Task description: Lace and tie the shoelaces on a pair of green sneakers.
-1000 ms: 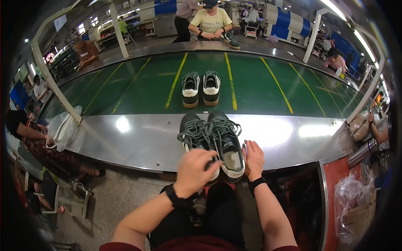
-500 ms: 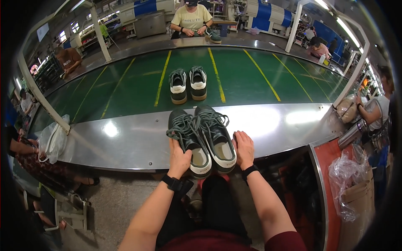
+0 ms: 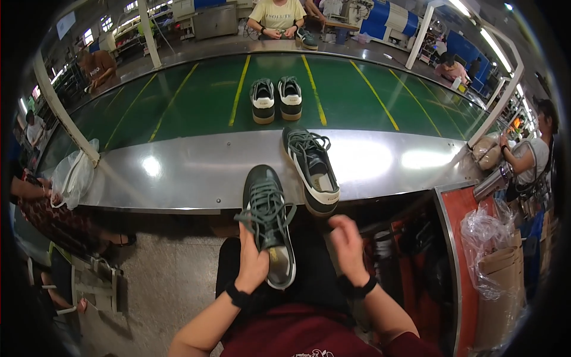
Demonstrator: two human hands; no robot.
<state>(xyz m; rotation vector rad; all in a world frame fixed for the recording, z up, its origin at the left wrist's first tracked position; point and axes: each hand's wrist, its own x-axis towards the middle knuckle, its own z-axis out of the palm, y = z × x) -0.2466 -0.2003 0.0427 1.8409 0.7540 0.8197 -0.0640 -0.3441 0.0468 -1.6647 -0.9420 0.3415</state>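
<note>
My left hand (image 3: pixel 251 259) grips a dark green sneaker (image 3: pixel 266 205) along its left side and holds it over my lap, toe pointing away, its laces hanging loose. The matching sneaker (image 3: pixel 311 168) rests at the metal edge of the bench, a little to the right, with its white and dark heel overhanging toward me. Just below that heel is my right hand (image 3: pixel 349 249), slightly blurred, holding nothing, its fingers apart and touching neither shoe. Another pair of such shoes, a left one (image 3: pixel 263 102) and a right one (image 3: pixel 290 99), stands on the green belt, heels toward me.
The metal ledge (image 3: pixel 178 178) runs along the green conveyor belt (image 3: pixel 196 110) with yellow stripes. Clear plastic bags (image 3: pixel 488 241) and cardboard (image 3: pixel 502 271) lie by a red-topped table (image 3: pixel 447 208) at right. Across the belt sits a person in a yellow shirt (image 3: pixel 276 16).
My left hand has drawn one sneaker off the ledge toward me. The other sneaker stays at the ledge, apart from it. My right hand has moved down, away from the shoes.
</note>
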